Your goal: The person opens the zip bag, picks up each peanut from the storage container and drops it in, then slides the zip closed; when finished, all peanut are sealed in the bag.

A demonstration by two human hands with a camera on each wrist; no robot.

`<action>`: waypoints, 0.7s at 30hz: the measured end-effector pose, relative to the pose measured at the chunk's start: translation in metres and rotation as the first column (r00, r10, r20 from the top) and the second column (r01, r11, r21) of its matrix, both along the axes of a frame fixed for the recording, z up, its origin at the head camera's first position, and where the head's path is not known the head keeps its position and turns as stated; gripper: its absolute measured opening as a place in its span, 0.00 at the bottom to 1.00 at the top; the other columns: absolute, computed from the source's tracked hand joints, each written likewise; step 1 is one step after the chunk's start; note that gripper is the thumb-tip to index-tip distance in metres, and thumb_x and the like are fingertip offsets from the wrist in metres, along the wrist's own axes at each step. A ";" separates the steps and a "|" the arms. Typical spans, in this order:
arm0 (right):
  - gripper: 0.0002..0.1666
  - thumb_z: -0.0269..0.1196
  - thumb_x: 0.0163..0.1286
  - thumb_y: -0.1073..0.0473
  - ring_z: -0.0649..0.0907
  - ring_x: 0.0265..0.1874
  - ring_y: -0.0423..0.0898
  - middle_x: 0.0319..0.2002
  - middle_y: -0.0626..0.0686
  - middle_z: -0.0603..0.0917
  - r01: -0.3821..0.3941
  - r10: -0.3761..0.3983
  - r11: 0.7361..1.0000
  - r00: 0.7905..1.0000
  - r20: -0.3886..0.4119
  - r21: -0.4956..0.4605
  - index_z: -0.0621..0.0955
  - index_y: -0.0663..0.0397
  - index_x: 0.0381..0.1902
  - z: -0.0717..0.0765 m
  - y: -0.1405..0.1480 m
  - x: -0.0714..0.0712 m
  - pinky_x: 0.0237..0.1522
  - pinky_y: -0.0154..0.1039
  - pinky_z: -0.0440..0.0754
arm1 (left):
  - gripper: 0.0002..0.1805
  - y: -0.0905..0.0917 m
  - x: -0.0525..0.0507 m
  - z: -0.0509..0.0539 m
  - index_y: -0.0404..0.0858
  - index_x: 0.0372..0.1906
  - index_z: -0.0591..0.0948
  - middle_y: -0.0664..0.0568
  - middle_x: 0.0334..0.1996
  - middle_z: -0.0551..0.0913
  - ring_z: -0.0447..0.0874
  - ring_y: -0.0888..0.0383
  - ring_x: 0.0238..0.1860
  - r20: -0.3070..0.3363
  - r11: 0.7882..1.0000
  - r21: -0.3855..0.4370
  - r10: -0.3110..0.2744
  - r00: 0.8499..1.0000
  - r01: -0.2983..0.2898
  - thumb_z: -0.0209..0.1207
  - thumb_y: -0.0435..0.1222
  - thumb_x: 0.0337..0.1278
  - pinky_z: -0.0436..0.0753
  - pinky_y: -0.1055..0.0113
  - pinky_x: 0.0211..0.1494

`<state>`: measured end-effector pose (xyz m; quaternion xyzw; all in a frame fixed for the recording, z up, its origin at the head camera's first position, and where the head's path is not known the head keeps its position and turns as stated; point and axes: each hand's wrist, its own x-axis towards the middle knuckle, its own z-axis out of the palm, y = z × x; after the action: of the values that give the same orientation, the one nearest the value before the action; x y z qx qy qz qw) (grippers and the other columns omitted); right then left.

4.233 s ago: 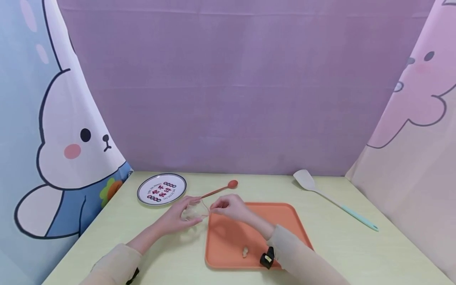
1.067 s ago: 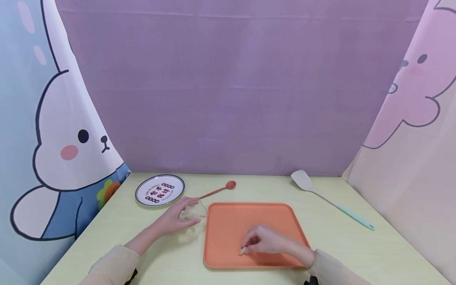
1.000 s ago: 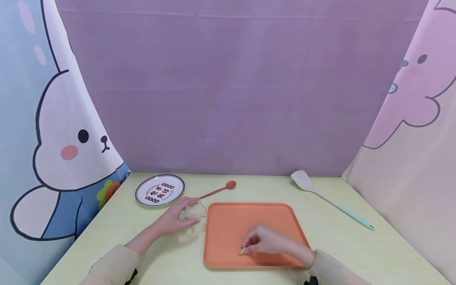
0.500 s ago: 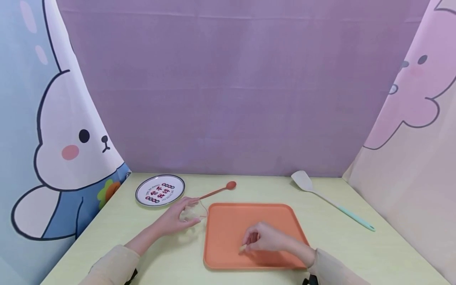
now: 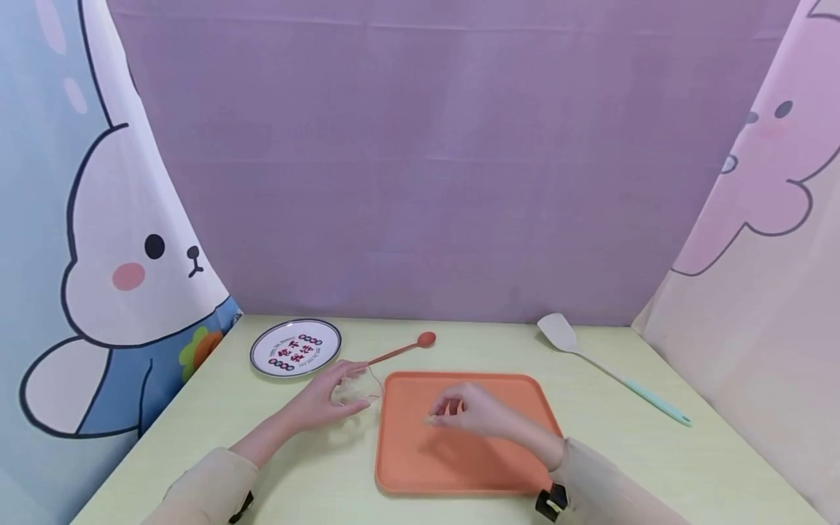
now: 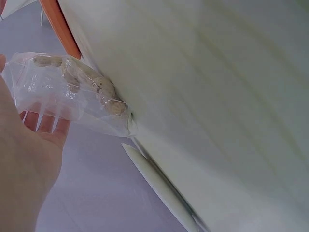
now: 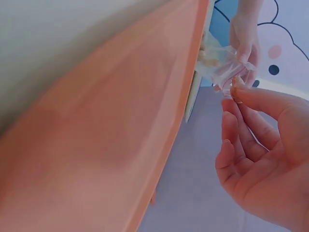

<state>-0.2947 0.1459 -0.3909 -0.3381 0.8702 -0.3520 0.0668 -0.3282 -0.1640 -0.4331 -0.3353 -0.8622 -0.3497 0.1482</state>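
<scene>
My left hand point(image 5: 321, 401) holds a clear zip bag point(image 6: 48, 89), its red-lined mouth spread between thumb and fingers and facing the tray. Several peanuts in the shell point(image 6: 99, 87) lie in the bottom of the bag in the left wrist view. Over the orange tray point(image 5: 407, 470), my right hand point(image 5: 475, 412) pinches one peanut point(image 7: 235, 92) between thumb and fingertips, raised above the tray's surface. In the head view that peanut shows as a small pale tip at the fingertips, right of the bag and apart from it.
A white plate point(image 5: 295, 348) with red lettering sits at the back left. Beside it lies a red spoon point(image 5: 425, 340), its handle end behind my left fingers. A spatula point(image 5: 613, 372) with a mint-green handle lies right of the tray. Printed cloths hang around the table.
Earlier my right hand was at the bag's mouth, then went down to the peanut on the tray. Now it has lifted the peanut and moved it up and leftward. The left hand stays put.
</scene>
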 end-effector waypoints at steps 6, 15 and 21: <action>0.07 0.65 0.61 0.47 0.78 0.23 0.41 0.26 0.44 0.84 0.031 -0.032 0.999 0.999 -0.043 -0.037 0.84 0.40 0.31 0.011 -0.017 -0.004 0.24 0.31 0.76 | 0.34 0.000 -0.001 0.001 0.37 0.60 0.73 0.50 0.53 0.79 0.78 0.53 0.53 0.010 1.000 0.002 -0.002 1.000 0.002 0.67 0.48 0.49 0.79 0.56 0.55; 0.06 0.66 0.61 0.50 0.79 0.25 0.37 0.28 0.40 0.83 0.021 -0.030 0.997 0.994 -0.108 -0.079 0.84 0.42 0.33 0.011 -0.040 -0.012 0.27 0.31 0.78 | 0.34 -0.001 -0.003 -0.002 0.38 0.60 0.73 0.50 0.53 0.78 0.78 0.54 0.53 0.004 1.000 -0.006 -0.008 1.000 0.008 0.67 0.48 0.49 0.79 0.57 0.54; 0.04 0.67 0.60 0.52 0.79 0.24 0.36 0.27 0.41 0.84 0.043 -0.061 0.990 0.988 -0.139 -0.132 0.84 0.42 0.31 0.007 -0.059 -0.018 0.25 0.30 0.78 | 0.34 0.000 -0.002 -0.001 0.36 0.59 0.73 0.48 0.53 0.78 0.79 0.52 0.52 0.001 1.000 -0.001 -0.005 1.000 0.005 0.67 0.47 0.48 0.79 0.56 0.53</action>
<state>-0.3130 0.0871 -0.3835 -0.3432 0.8569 -0.3836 -0.0268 -0.3302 -0.1638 -0.4346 -0.3373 -0.8616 -0.3499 0.1465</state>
